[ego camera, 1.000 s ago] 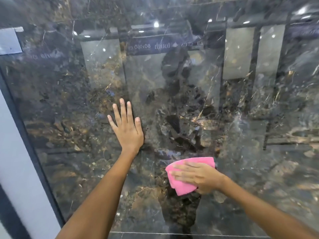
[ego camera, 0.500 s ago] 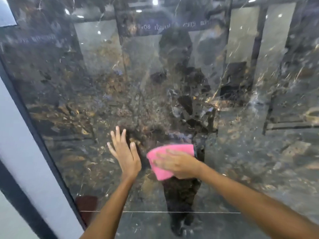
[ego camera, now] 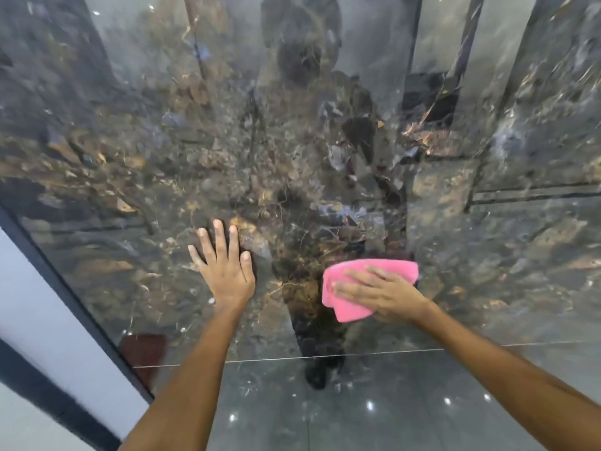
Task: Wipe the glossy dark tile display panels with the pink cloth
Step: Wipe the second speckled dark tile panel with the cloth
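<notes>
A glossy dark marbled tile panel [ego camera: 130, 177] with brown veins fills the view and stands upright in front of me. My left hand [ego camera: 224, 265] lies flat on it, fingers straight and spread, low and left of centre. To its right, my right hand [ego camera: 380, 292] presses a folded pink cloth [ego camera: 351, 309] against the panel with its fingers laid flat over it. The cloth shows above, left of and below the hand. A hand's width of bare tile separates the two hands.
A dark frame edge [ego camera: 74, 304] and a white wall strip [ego camera: 32, 294] run diagonally along the panel's left side. Below the panel's bottom edge [ego camera: 357, 354] lies a glossy grey floor [ego camera: 357, 415]. A dark red object [ego camera: 143, 353] shows at the panel's lower left corner.
The view has dropped down the panel. Both hands have moved lower on the tile, the left staying flat. The cloth under my right hand slid left, then back to the right.
</notes>
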Action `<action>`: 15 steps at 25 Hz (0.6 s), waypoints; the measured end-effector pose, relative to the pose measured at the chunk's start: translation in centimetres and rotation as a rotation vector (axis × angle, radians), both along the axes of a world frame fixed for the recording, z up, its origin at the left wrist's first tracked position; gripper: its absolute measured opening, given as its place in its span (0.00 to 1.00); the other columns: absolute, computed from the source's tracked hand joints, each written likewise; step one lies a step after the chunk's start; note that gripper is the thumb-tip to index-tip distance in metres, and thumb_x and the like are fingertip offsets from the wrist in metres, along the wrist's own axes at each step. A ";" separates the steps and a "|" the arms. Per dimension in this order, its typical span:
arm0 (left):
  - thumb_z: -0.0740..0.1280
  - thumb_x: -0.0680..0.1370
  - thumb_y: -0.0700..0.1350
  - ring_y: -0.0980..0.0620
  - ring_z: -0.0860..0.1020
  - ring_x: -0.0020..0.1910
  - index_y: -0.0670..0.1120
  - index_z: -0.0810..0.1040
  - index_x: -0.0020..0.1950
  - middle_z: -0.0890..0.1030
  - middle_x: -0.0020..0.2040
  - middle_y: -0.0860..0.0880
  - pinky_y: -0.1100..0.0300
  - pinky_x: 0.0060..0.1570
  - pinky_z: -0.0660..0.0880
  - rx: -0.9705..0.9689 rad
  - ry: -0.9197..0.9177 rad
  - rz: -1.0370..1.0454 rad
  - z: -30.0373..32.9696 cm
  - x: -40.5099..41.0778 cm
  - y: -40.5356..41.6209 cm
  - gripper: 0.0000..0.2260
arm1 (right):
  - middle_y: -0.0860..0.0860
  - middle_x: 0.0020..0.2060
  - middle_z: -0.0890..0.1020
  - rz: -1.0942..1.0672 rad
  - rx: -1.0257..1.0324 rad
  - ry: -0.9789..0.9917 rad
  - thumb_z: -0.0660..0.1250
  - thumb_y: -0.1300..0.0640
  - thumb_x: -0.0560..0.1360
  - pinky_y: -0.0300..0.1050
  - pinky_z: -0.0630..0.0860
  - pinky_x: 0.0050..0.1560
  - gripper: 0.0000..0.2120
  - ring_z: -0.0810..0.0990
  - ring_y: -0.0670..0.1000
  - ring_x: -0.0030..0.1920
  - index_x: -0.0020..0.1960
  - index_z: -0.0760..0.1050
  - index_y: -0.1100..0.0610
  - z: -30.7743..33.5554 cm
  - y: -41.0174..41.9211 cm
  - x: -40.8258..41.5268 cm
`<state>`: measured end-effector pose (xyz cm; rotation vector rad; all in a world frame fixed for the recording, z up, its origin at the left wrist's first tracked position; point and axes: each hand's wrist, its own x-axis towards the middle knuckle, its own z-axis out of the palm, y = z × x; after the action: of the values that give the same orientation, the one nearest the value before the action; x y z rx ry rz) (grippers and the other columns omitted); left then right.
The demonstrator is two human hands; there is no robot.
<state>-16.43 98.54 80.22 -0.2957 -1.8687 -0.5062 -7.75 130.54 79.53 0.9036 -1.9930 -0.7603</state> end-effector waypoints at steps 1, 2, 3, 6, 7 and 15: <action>0.44 0.85 0.53 0.49 0.42 0.79 0.52 0.47 0.80 0.44 0.80 0.54 0.45 0.75 0.39 -0.006 0.017 -0.003 -0.2 -0.1 0.0 0.23 | 0.48 0.79 0.47 0.016 0.056 -0.030 0.62 0.58 0.66 0.54 0.43 0.77 0.42 0.49 0.53 0.78 0.78 0.50 0.53 0.4 0.0 0.0; 0.44 0.85 0.53 0.48 0.42 0.79 0.52 0.48 0.80 0.44 0.80 0.54 0.44 0.75 0.39 -0.011 0.033 -0.002 -0.3 -0.2 0.0 0.23 | 0.48 0.79 0.48 0.049 -0.022 -0.023 0.63 0.60 0.67 0.53 0.44 0.77 0.41 0.50 0.52 0.78 0.77 0.53 0.52 2.0 -0.5 -0.3; 0.44 0.85 0.53 0.48 0.42 0.79 0.52 0.48 0.80 0.45 0.80 0.54 0.44 0.75 0.40 -0.010 0.041 -0.005 -0.3 -0.3 0.0 0.23 | 0.48 0.79 0.51 0.090 -0.205 0.005 0.64 0.62 0.68 0.53 0.47 0.76 0.38 0.52 0.51 0.78 0.76 0.57 0.53 4.5 -1.5 -0.8; 0.44 0.85 0.53 0.48 0.43 0.79 0.52 0.49 0.80 0.45 0.80 0.54 0.44 0.75 0.40 -0.006 0.060 -0.027 -0.3 -0.3 0.1 0.23 | 0.55 0.72 0.69 0.155 -0.821 0.175 0.69 0.60 0.73 0.55 0.55 0.72 0.27 0.59 0.55 0.75 0.71 0.70 0.58 12.1 -6.9 -2.4; 0.44 0.85 0.53 0.48 0.43 0.79 0.52 0.49 0.80 0.45 0.80 0.54 0.44 0.75 0.40 -0.009 0.073 -0.026 -0.4 -0.3 0.0 0.23 | 0.56 0.70 0.71 0.154 -0.849 0.226 0.67 0.58 0.75 0.56 0.56 0.72 0.23 0.62 0.57 0.74 0.69 0.71 0.59 12.4 -8.7 -3.1; 0.44 0.84 0.53 0.48 0.43 0.79 0.53 0.48 0.80 0.45 0.80 0.55 0.43 0.75 0.40 -0.013 0.099 -0.031 -0.7 -0.6 -0.1 0.23 | 0.48 0.73 0.66 0.098 0.036 -0.134 0.72 0.65 0.64 0.50 0.40 0.77 0.41 0.65 0.49 0.72 0.75 0.63 0.53 -2.0 -6.8 -1.2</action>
<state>-17.07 98.44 79.50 -0.3526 -1.7739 -0.4924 -8.96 123.69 77.54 1.0906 -2.0395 -0.6976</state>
